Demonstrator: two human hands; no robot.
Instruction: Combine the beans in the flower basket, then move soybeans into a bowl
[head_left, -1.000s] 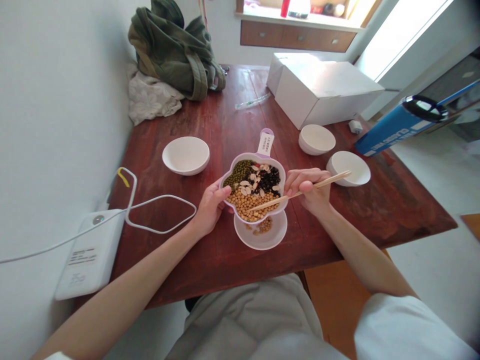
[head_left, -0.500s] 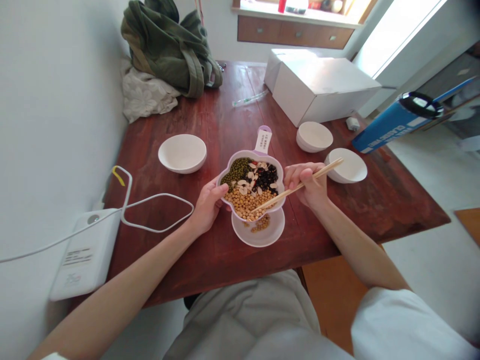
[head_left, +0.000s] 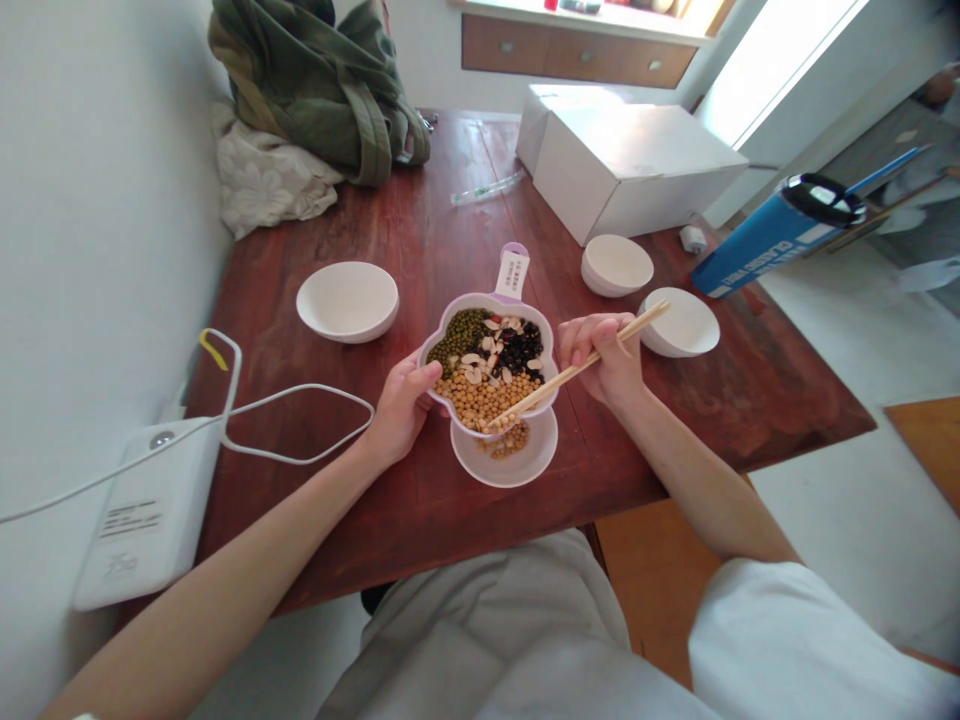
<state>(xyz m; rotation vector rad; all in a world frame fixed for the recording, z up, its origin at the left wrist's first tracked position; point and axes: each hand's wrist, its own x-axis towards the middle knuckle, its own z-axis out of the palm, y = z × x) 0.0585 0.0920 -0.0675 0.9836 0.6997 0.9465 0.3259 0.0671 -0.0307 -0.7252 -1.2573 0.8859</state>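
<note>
Pale purple edges the lobed dish (head_left: 504, 298), held partly over a near bowl (head_left: 536, 455) with yellow beans inside. Green, black and yellow beans and pale flat seeds fill the dish. On its left side the left hand (head_left: 399, 412) clamps the rim, thumb over the edge, the other fingers mostly hidden underneath. To its right, the right hand (head_left: 613, 377) closes its fingers around chopsticks (head_left: 559, 379), their tips among the dish's yellow beans. Around the dish spreads a red-brown table (head_left: 427, 260): another bowl (head_left: 349, 300) left of it, two bowls (head_left: 680, 322) right, a white box (head_left: 574, 185) beyond, a green bag (head_left: 322, 95) far left by the wall (head_left: 90, 250).
</note>
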